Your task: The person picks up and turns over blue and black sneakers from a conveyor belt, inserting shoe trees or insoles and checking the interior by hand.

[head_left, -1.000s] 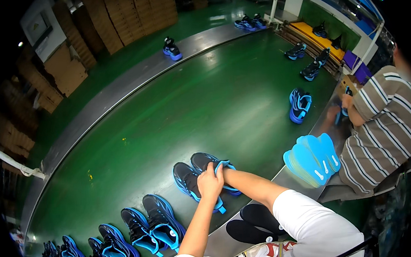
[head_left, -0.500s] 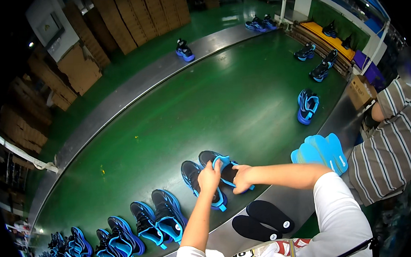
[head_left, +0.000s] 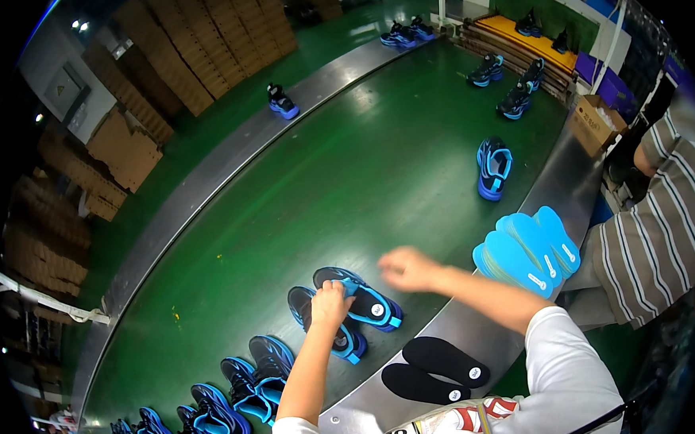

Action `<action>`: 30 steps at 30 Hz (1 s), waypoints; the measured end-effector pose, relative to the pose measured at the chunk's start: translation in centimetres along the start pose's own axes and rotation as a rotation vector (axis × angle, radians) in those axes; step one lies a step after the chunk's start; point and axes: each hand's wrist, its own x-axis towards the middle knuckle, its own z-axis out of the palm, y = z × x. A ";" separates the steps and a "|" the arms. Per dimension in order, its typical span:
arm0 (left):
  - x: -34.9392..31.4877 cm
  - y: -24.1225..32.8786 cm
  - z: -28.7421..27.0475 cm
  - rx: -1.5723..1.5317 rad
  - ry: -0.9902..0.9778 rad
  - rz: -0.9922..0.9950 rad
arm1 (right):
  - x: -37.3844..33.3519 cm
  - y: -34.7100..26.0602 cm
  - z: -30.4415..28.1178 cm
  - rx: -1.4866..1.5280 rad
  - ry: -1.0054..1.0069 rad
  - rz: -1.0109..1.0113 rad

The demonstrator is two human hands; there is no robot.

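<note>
My left hand [head_left: 331, 304] is closed on the tongue of a black-and-blue sports shoe [head_left: 385, 316] on the green belt. Inside that shoe's heel a dark insole with a round white label shows. The second shoe of the pair [head_left: 350, 346] stands just to its left, partly covered by my left hand and wrist. My right hand [head_left: 409, 269] is in the air to the right of the shoes, apart from them. Motion blurs its fingers, and nothing shows in them. Two black insoles [head_left: 436, 368] lie on the metal edge near my body.
Blue insoles [head_left: 517, 250] lie fanned on the metal edge at right, beside a person in a striped shirt [head_left: 651, 230]. More shoes stand along the green belt [head_left: 283, 205], including several pairs at lower left and a single shoe [head_left: 494, 168] at right. A cardboard box [head_left: 594, 125] stands beyond.
My right hand has come out of the shoe's opening and moved up, away from it. The labelled insole in the heel is now visible. My left hand stays on the shoe. The view has shifted slightly.
</note>
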 end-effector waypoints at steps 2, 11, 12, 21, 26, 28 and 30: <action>0.0 -0.9 0.5 -0.047 -0.007 -0.025 | 1.1 3.6 -5.0 -0.360 0.370 0.040; -0.1 -0.4 1.1 0.274 -0.113 0.055 | -4.1 18.8 -19.3 -0.454 0.282 1.049; 0.2 0.1 0.8 0.296 -0.106 0.080 | -4.5 19.6 -19.1 -0.486 0.306 1.015; 0.0 -0.5 0.2 -0.139 -0.098 -0.072 | -5.2 7.0 -6.2 -0.173 0.025 0.297; -1.7 -1.2 -1.2 -0.957 0.217 -0.328 | -8.0 -3.3 -0.4 -0.225 0.024 0.089; -2.5 -0.8 -3.3 -1.338 0.271 -0.458 | -10.6 -5.9 0.1 -0.225 0.044 0.048; -3.2 -2.4 -3.8 -1.538 0.346 -0.526 | -14.3 -7.9 1.3 -0.279 -0.112 0.062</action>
